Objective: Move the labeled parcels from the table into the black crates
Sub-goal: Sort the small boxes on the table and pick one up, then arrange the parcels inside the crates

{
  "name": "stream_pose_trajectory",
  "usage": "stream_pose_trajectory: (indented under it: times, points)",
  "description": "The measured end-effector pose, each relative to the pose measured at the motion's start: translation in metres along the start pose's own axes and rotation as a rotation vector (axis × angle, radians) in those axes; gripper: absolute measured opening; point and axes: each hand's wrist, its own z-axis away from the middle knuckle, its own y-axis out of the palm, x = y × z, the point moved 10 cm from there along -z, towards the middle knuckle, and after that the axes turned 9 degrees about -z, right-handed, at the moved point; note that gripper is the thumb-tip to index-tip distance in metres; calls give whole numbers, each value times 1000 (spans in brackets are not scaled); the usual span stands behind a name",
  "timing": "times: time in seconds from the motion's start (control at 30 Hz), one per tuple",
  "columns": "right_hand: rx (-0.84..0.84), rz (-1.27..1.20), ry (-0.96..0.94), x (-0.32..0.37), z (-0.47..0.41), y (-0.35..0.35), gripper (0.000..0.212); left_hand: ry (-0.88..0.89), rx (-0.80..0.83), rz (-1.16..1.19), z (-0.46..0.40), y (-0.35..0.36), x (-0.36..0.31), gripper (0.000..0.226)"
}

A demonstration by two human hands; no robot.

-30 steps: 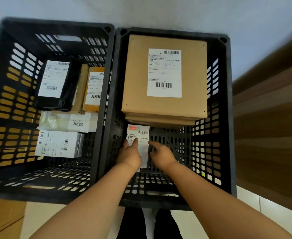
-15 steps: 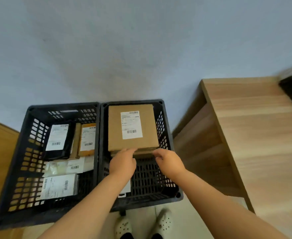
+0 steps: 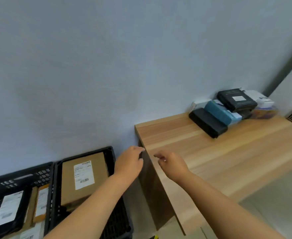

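Crates (image 3: 110, 153) hold labeled parcels (image 3: 84, 176); left grip (image 3: 129, 163) and right grip (image 3: 172, 165) loosely curled, empty.

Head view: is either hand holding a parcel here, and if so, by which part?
Nothing is held. The left hand and the right hand hang in the air, fingers loosely curled, by the near corner of the table.

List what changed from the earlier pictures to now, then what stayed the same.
Both hands came up out of the right black plastic crate: the left hand and right hand let go of the small white-labelled parcel and now hang empty by the wooden table edge. The view swung right towards the pile of parcels. The large brown cardboard box stayed put.
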Motion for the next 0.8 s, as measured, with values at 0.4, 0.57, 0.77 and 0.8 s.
stream_pose_trajectory:
  times: [0.4,0.57,0.77,0.8]
  points:
    - [-256,8,116,-186,94,-261,31,133,-60,123,-12,75,-286,36]
    - [-283,-18,125,-233,97,-303,30,127,-48,143,-29,92,-332,35]
    - [-271,-28,126,-277,73,-326,30,86,-67,186,-71,113,-353,31]
    - [-265,-24,125,-284,66,-330,30,75,-69,198,-80,118,-355,30]
